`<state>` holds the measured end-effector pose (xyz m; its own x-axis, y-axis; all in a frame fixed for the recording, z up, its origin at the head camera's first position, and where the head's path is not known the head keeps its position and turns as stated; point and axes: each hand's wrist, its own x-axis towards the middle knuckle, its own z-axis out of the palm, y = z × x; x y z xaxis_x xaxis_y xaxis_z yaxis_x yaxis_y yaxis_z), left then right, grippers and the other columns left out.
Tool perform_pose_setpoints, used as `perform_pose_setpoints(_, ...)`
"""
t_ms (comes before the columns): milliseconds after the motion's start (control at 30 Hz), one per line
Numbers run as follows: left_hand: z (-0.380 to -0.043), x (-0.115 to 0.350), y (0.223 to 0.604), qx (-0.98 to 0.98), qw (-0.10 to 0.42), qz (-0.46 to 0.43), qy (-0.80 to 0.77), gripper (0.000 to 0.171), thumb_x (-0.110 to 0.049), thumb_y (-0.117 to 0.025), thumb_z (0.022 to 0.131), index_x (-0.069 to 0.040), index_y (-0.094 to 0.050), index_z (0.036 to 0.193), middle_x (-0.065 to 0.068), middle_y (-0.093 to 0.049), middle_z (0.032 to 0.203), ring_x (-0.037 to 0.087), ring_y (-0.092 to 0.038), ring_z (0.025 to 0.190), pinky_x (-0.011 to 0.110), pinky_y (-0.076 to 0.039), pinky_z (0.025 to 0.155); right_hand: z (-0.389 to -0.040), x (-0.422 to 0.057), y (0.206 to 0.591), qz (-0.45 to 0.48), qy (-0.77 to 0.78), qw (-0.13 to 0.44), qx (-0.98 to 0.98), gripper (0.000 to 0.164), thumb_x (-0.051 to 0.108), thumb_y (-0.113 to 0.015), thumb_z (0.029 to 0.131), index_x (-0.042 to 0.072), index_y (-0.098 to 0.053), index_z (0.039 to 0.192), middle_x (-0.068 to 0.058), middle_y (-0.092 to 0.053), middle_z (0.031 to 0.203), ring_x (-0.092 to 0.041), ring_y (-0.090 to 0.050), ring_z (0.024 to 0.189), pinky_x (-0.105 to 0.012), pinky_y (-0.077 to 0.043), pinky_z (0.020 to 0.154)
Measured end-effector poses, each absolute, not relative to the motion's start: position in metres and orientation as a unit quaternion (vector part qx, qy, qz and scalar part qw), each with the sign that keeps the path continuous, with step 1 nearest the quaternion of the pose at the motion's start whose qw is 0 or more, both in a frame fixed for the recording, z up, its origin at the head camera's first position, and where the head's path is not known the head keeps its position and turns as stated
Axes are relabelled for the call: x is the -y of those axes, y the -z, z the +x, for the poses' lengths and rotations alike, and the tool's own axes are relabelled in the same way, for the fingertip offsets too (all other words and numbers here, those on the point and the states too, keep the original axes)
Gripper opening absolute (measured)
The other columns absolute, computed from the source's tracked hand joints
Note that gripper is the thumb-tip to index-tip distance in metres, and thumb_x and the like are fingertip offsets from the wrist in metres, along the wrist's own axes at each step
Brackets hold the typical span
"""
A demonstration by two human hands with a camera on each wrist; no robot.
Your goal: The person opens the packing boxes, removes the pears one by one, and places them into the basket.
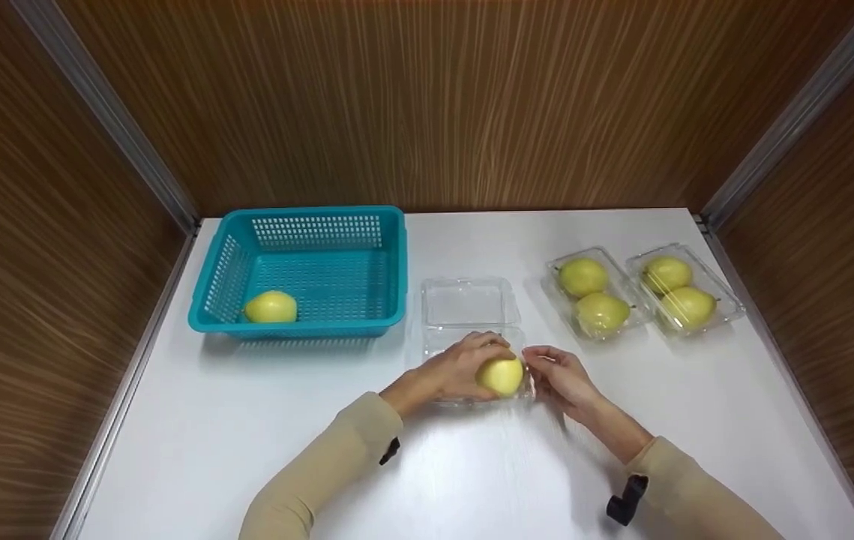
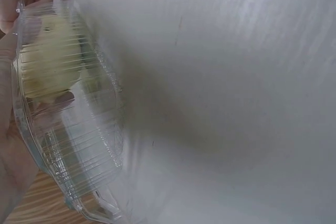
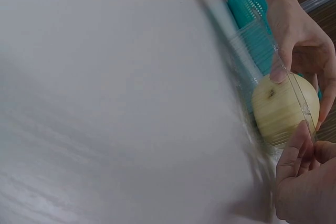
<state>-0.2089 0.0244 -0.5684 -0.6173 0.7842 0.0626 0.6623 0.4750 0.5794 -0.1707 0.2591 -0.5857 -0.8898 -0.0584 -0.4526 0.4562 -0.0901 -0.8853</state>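
A yellow pear [image 1: 501,376] sits in the right part of an open clear plastic clamshell [image 1: 469,302]. My left hand [image 1: 464,367] grips this pear from the left, thumb and fingers curled round it. At the container's right edge, my right hand [image 1: 563,381] pinches the rim between thumb and fingertips, as the right wrist view shows up close. Through the ribbed clear wall, the left wrist view shows the pear [image 2: 50,59] and part of the left hand [image 2: 16,156]. The lid lies folded back, away from me.
A teal plastic basket [image 1: 205,296] stands at the left with one pear [image 1: 271,307] inside. Two closed clamshells, each with two pears, lie at the right: one nearer [image 1: 612,264], one farther right [image 1: 719,283]. Wood-patterned panels [image 1: 434,105] wall the white table [image 1: 284,420].
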Motion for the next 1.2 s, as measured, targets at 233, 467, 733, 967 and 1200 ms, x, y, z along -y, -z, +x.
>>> perform_pose_setpoints(233, -0.209, -0.024, 0.568, -0.856, 0.105, 0.417, -0.287, 0.063, -0.032, -0.090, 0.082, -0.020, -0.066, 0.139, 0.001, -0.058, 0.149, 0.020, -0.053, 0.139, 0.031, -0.050, 0.115, -0.171, -0.259, 0.587, 0.156, 0.720, 0.174, -0.653, 0.010, 0.017, -0.064, 0.105, 0.009, -0.065, 0.111, 0.011, -0.064, 0.077, -0.001, -0.052, 0.061, -0.016, -0.043, 0.055)
perform_pose_setpoints(467, -0.208, -0.023, 0.563, -0.859, 0.112, 0.411, -0.285, 0.064, -0.030, -0.090, 0.081, -0.021, -0.065, 0.140, 0.001, -0.057, 0.149, 0.021, -0.053, 0.139, 0.035, -0.053, 0.113, -0.173, -0.258, 0.587, 0.157, 0.715, 0.167, -0.660, 0.010, 0.015, -0.063, 0.105, 0.009, -0.066, 0.111, 0.011, -0.062, 0.075, -0.001, -0.050, 0.061, -0.016, -0.041, 0.054)
perform_pose_setpoints(733, -0.210, -0.016, 0.555, -0.856, 0.098, 0.426, -0.276, 0.064, -0.029, -0.090, 0.080, -0.018, -0.065, 0.138, 0.004, -0.058, 0.149, 0.024, -0.052, 0.142, 0.037, -0.052, 0.115, -0.173, -0.258, 0.586, 0.154, 0.718, 0.172, -0.657, 0.011, 0.015, -0.063, 0.105, 0.007, -0.066, 0.112, 0.011, -0.063, 0.077, -0.001, -0.052, 0.061, -0.016, -0.043, 0.055)
perform_pose_setpoints(967, -0.215, -0.001, 0.535, -0.860, 0.085, 0.434, -0.254, 0.061, -0.024, -0.089, 0.079, -0.016, -0.066, 0.136, 0.004, -0.060, 0.146, 0.026, -0.054, 0.138, 0.042, -0.054, 0.114, -0.173, -0.260, 0.585, 0.154, 0.727, 0.170, -0.648, 0.008, 0.015, -0.064, 0.105, 0.008, -0.066, 0.109, 0.011, -0.064, 0.077, -0.001, -0.053, 0.064, -0.016, -0.042, 0.055)
perform_pose_setpoints(1200, -0.218, 0.020, 0.507, -0.852, 0.072, 0.470, -0.218, 0.056, -0.023, -0.087, 0.083, -0.014, -0.065, 0.133, 0.008, -0.061, 0.143, 0.030, -0.054, 0.134, 0.044, -0.056, 0.112, -0.173, -0.260, 0.587, 0.161, 0.726, 0.169, -0.646, 0.004, 0.014, -0.066, 0.104, 0.011, -0.067, 0.104, 0.011, -0.065, 0.076, -0.001, -0.054, 0.064, -0.016, -0.042, 0.055)
